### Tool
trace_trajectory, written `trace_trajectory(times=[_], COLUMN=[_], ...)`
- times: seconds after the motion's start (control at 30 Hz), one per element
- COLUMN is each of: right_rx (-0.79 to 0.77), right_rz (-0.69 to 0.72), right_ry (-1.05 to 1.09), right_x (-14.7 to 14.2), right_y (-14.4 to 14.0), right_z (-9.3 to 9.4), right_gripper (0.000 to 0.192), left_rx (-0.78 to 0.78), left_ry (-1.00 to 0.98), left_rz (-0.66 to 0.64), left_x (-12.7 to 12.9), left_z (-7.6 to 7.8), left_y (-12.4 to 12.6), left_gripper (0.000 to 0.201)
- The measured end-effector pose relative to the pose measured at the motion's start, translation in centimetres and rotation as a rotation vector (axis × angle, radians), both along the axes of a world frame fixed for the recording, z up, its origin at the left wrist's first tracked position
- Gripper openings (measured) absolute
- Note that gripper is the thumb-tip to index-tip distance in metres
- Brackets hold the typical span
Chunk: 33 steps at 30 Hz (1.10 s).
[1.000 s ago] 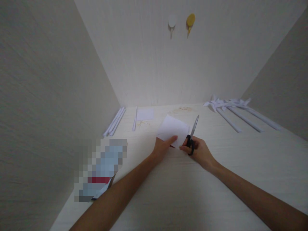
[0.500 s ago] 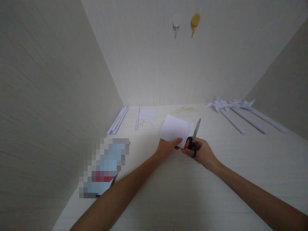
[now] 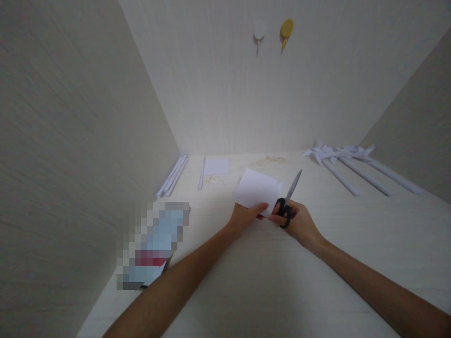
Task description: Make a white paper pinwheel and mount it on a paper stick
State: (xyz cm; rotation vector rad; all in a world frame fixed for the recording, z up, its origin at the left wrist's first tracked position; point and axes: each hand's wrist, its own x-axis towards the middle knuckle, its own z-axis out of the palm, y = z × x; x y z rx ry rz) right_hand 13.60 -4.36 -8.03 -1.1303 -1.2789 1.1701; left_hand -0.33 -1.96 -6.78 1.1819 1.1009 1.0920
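White paper is tilted up above the table, pinched at its near edge by my left hand, thumb on top. A pair of scissors with black handles sits in my right hand, fingers closed about the handles. Its blades look shut and point up and away to the right, just beside the paper's right side. The fingertips of my right hand are at the paper's lower right corner; whether they pinch it I cannot tell.
Rolled paper sticks lie at the left wall, with a single thin roll and a paper square nearby. Rubber bands are before it. Paper sticks with folded ends lie right. A pixelated item rests at left.
The scissors in my right hand have swung slightly to the right and tilt further from the paper. Paper and left hand have shifted only a little to the right.
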Motion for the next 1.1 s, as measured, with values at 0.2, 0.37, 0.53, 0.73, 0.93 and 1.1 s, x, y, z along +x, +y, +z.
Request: trace_trajectory(times=[0.2, 0.37, 0.53, 0.73, 0.93, 1.1], right_rx=[-0.014, -0.028, -0.006, 0.010, 0.016, 0.016], right_rz=[-0.002, 0.087, 0.051, -0.023, -0.031, -0.026], right_ry=[-0.003, 0.018, -0.011, -0.054, -0.030, -0.045], right_x=[-0.07, -0.15, -0.24, -0.15, -0.09, -0.14], right_y=[-0.03, -0.06, -0.13, -0.02, -0.09, -0.07], right_z=[0.21, 0.34, 0.37, 0.28, 0.26, 0.47], right_gripper=[0.029, 0.031, 0.032, 0.032, 0.032, 0.032], left_rx=[0.010, 0.039, 0.052, 0.011, -0.013, 0.012], left_ry=[0.002, -0.010, 0.020, 0.043, 0.085, 0.095], left_rz=[-0.018, -0.025, -0.012, -0.007, 0.002, -0.021], left_x=[-0.10, 0.01, 0.07, 0.09, 0.04, 0.04], left_z=[-0.24, -0.23, -0.21, 0.08, 0.32, 0.23], left_y=[0.18, 0.21, 0.11, -0.07, -0.25, -0.24], left_gripper=[0.011, 0.006, 0.005, 0.003, 0.006, 0.005])
